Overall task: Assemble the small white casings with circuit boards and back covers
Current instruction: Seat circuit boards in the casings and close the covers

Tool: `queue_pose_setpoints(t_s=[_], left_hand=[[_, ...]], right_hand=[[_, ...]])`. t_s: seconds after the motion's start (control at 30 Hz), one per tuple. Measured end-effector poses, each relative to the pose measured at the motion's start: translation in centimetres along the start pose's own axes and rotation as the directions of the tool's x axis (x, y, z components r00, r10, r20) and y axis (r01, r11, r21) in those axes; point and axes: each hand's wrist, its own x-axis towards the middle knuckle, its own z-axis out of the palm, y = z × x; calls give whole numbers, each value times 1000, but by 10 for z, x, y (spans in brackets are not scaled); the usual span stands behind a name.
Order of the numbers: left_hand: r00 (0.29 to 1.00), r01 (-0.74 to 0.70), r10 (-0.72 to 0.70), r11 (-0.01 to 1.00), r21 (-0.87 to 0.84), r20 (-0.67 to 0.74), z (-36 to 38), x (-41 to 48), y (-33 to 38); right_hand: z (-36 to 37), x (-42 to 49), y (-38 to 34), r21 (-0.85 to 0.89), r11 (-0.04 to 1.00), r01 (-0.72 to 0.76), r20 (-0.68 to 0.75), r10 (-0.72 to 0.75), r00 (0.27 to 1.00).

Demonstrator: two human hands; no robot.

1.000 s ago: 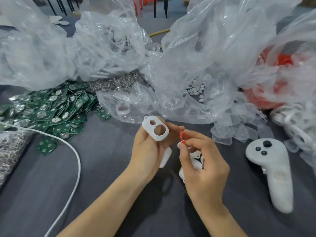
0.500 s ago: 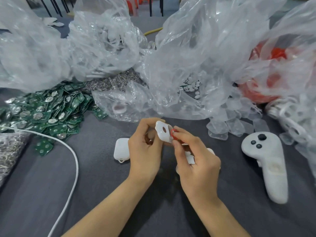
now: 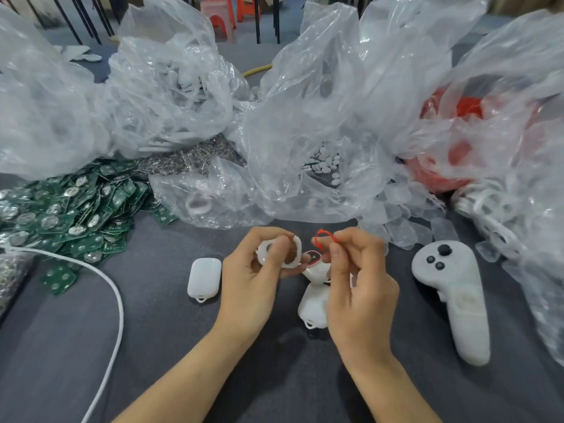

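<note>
Both hands grip something, I see: left hand [image 3: 250,279] pinches a white casing [image 3: 293,253] between thumb and fingers; right hand [image 3: 363,285] pinches a red ring [image 3: 319,231] just beside the casing's right edge.

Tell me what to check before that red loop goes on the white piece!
1. Grip on the white casing: ok, the left hand holds it above the table.
2. Hold on the red ring: ok, the right hand pinches it.
3. Ring fitted to the casing: not ok, the two are apart.
4. Casing's opening turned toward the ring: cannot tell, fingers cover much of it.
5. Supply of circuit boards: ok, a green pile lies to the left.
</note>
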Motion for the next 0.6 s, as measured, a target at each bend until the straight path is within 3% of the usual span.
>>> queue_pose_setpoints(t_s=[0.2,0.37,0.6], left_hand=[[991,21,-22,1000,8,134,4,-2,4],[993,37,-42,998,44,114,4,0,5],[991,52,-53,999,17,126,2,0,2]], right_hand=[[-2,0,3,3,996,-89,-4,89,996],[-3,1,2,31,990,-136,89,133,987],[-9,6,7,-157,987,18,108,-1,994]])
